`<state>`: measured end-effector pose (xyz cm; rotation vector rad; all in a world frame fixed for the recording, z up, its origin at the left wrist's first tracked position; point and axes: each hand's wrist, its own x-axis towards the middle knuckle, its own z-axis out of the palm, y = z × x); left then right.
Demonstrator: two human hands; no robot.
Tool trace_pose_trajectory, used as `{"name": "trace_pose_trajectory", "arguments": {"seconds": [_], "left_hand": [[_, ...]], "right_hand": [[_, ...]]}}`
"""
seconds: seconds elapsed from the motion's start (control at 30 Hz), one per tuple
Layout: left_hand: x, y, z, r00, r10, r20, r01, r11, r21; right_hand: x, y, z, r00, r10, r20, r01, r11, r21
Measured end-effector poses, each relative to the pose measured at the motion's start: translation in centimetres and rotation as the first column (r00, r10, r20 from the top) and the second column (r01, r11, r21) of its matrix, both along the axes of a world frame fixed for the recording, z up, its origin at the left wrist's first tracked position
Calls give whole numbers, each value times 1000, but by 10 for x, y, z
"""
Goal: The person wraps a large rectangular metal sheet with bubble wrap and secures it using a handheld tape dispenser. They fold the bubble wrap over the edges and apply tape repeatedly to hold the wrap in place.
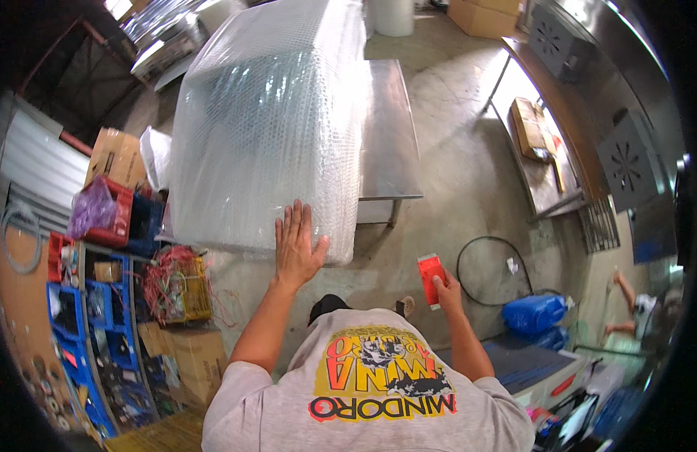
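Observation:
A large boxy item wrapped in clear bubble wrap (250,135) stands in front of me on a metal table (392,135). My left hand (296,245) lies flat against the near end of the wrapping, fingers stretched out and thumb apart. To the right, away from the wrapped item, my right hand (448,290) grips a small red block-shaped thing with pale ends (431,279). Its exact kind does not show. The thumb lies across its side.
On the left are blue storage bins (100,301), a yellow crate with red strings (190,290), and cardboard boxes (194,361). A black hose (461,260) loops on the floor at right near a blue container (533,313). A long table (548,98) runs along the right.

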<state>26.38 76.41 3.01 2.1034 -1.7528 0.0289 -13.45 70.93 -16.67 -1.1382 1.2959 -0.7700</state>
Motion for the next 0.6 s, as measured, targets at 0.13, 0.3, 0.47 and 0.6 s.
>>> {"name": "trace_pose_trajectory", "arguments": {"seconds": [0.13, 0.3, 0.47, 0.6], "left_hand": [[-14, -11, 15, 996, 91, -22, -92, 989, -113], [-28, -14, 12, 958, 256, -130, -272, 955, -122], [-32, -21, 3, 903, 427, -56, -428, 878, -212], [-27, -27, 25, 903, 398, -161, -426, 880, -211]], "right_hand": [[2, -66, 45, 981, 127, 147, -116, 990, -82], [55, -122, 103, 943, 223, 246, -185, 968, -167], [75, -152, 150, 914, 347, 210, -304, 929, -212], [74, -180, 179, 889, 438, 136, -399, 884, -244]]}}
